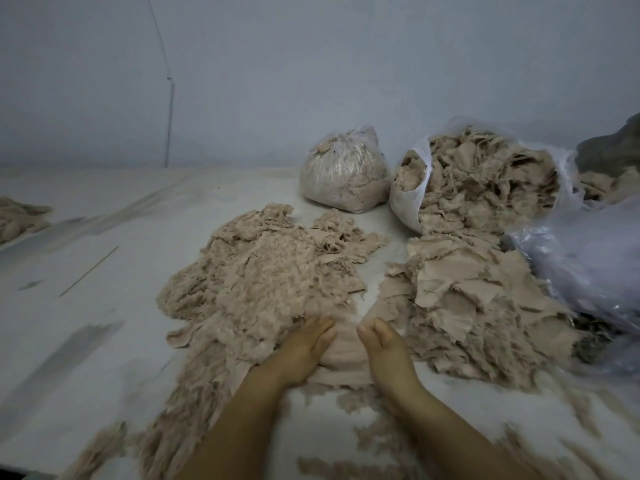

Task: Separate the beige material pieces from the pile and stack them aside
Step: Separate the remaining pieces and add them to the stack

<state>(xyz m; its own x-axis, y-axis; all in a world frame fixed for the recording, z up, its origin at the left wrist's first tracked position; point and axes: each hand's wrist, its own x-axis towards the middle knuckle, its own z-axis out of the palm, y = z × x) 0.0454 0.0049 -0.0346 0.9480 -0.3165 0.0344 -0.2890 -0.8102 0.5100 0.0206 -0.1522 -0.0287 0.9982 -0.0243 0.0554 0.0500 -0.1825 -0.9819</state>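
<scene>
**Both hands on a beige piece, near centre**

Fluffy beige pile (263, 268) left of centre on the white counter (104, 237). Left hand (304, 344) lies flat, fingers straight, pressing a smooth beige piece (346, 351); right hand (384, 348) pinches its edge. Flat stacked pieces (464, 299) right; open bag (485, 181) far right.

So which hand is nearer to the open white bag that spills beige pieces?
The right hand. It lies below and left of the open white bag, beside the flat pile. The left hand lies further left, at the fluffy pile.
</scene>
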